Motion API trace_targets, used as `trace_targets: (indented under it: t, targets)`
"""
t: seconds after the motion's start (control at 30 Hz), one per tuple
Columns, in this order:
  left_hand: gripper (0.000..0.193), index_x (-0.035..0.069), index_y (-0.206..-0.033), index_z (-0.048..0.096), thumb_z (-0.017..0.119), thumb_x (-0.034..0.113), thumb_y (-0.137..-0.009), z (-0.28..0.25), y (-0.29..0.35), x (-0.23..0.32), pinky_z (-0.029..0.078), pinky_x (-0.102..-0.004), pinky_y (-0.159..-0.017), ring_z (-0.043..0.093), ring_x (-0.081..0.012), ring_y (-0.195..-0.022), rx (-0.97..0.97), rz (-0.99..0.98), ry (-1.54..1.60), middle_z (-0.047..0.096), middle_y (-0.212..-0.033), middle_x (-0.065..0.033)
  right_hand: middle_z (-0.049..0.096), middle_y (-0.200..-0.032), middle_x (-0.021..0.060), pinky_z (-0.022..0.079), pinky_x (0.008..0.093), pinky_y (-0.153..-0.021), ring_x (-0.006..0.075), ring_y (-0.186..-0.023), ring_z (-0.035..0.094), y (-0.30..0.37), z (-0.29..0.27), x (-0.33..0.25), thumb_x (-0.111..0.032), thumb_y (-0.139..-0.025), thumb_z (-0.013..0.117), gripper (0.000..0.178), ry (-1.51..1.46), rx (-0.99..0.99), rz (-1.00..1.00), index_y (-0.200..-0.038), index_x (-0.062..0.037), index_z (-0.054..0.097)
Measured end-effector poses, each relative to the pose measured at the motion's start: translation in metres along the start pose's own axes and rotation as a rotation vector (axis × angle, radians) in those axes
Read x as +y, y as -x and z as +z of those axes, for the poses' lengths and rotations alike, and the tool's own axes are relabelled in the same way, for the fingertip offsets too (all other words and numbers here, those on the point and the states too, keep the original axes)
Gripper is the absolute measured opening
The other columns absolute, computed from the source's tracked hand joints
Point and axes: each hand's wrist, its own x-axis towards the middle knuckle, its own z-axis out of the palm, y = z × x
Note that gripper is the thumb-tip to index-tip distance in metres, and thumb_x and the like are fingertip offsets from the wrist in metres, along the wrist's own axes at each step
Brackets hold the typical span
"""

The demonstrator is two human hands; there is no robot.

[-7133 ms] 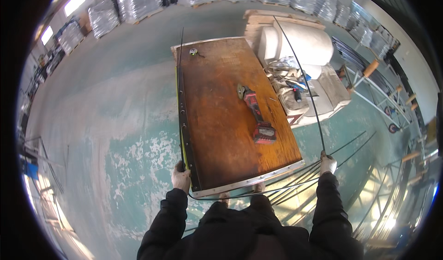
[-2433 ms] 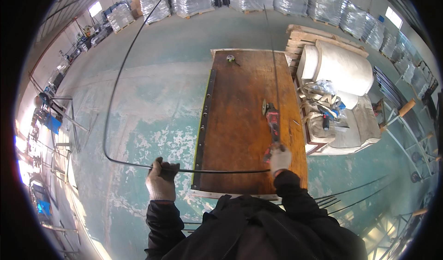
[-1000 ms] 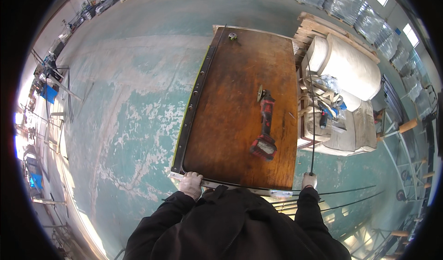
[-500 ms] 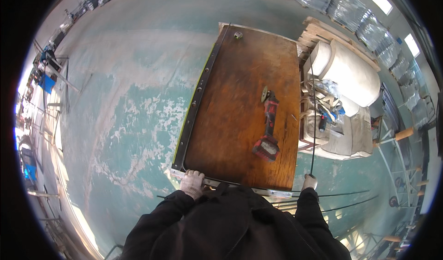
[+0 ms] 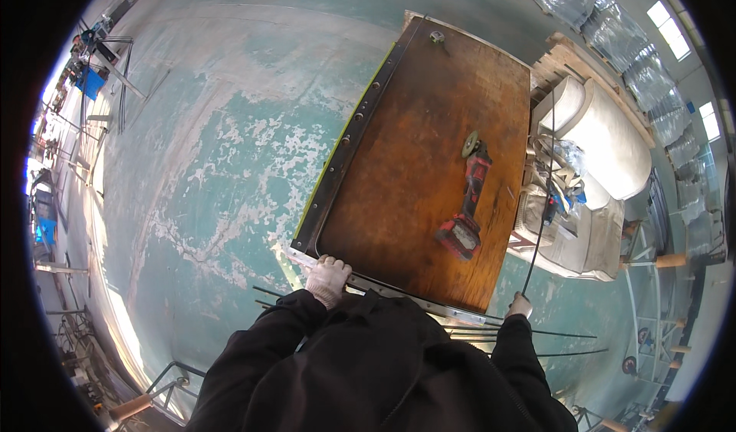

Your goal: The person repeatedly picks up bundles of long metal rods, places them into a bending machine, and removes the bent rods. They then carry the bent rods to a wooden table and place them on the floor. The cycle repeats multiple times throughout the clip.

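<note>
A worn brown wooden tabletop stretches away in front of me. My left hand, in a pale glove, is curled over its near metal edge by the left corner, where a thin black rod bends round. What its fingers grip is partly hidden. My right hand, also gloved, is closed round a long thin black rod that rises beyond the table's right side. Whether this joins the rod along the near edge, I cannot tell. A red and black cordless angle grinder lies on the wood, and a small tape measure sits far off.
A drilled dark metal strip lines the table's left side. To the right, a cream padded seat holds tools and bags. Several thin rods lie low by the near edge. Wrapped pallets stand far right.
My view has turned, so the table appears tilted and shifted right. Both hands keep their holds, and the grinder stays in place on the wood.
</note>
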Motion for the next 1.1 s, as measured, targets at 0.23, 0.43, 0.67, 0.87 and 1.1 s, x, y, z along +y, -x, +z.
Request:
trace_targets:
  t: [0.23,0.43,0.67,0.87,1.1]
  targets:
    - [0.019,0.012,-0.106,0.077,0.072,0.024,-0.091,0.005,0.001,-0.006,0.054,-0.0492,-0.11,0.072,-0.0341,-0.115,0.01,0.003,0.031,0.076,-0.108,-0.0124,0.083,-0.118,0.0175,0.056,0.043,-0.1,0.0299,-0.108,0.074,-0.014,0.004,0.012,-0.016,-0.097,0.082,0.035,0.027,0.021,-0.018,-0.124,0.0061,0.079]
    - [0.023,0.012,-0.113,0.077,0.07,0.022,-0.093,-0.004,-0.001,-0.005,0.052,-0.0483,-0.114,0.072,-0.0339,-0.119,-0.052,-0.012,0.032,0.076,-0.113,-0.0128,0.082,-0.115,0.0173,0.056,0.0436,-0.1,0.0303,-0.106,0.075,-0.021,0.002,0.018,-0.011,-0.096,0.08,0.031,-0.023,-0.027,-0.058,-0.122,0.0063,0.079]
    - [0.028,0.009,-0.12,0.076,0.066,0.018,-0.096,0.004,0.0,-0.01,0.049,-0.0492,-0.12,0.071,-0.0348,-0.121,-0.091,-0.008,0.028,0.076,-0.118,-0.0147,0.077,-0.095,0.0085,0.056,0.0406,-0.078,0.0234,-0.083,0.069,-0.007,0.004,0.009,-0.007,-0.094,0.082,0.018,-0.028,0.011,-0.025,-0.111,-0.0004,0.079]
    - [0.028,0.008,-0.122,0.075,0.065,0.019,-0.098,0.012,0.0,-0.011,0.049,-0.05,-0.121,0.072,-0.0337,-0.12,-0.088,-0.011,-0.027,0.076,-0.117,-0.0143,0.077,-0.095,0.0077,0.055,0.0401,-0.076,0.0227,-0.081,0.068,-0.005,0.006,0.008,-0.008,-0.095,0.083,0.018,-0.031,0.036,-0.065,-0.111,-0.0011,0.078]
    - [0.027,0.009,-0.12,0.075,0.065,0.02,-0.099,0.01,0.003,-0.016,0.05,-0.0486,-0.119,0.072,-0.0323,-0.118,-0.018,0.02,-0.018,0.075,-0.115,-0.0127,0.077,-0.096,0.0074,0.055,0.0408,-0.078,0.0234,-0.084,0.069,-0.011,0.006,0.014,-0.006,-0.096,0.084,0.018,0.016,0.054,-0.059,-0.113,-0.0015,0.077]
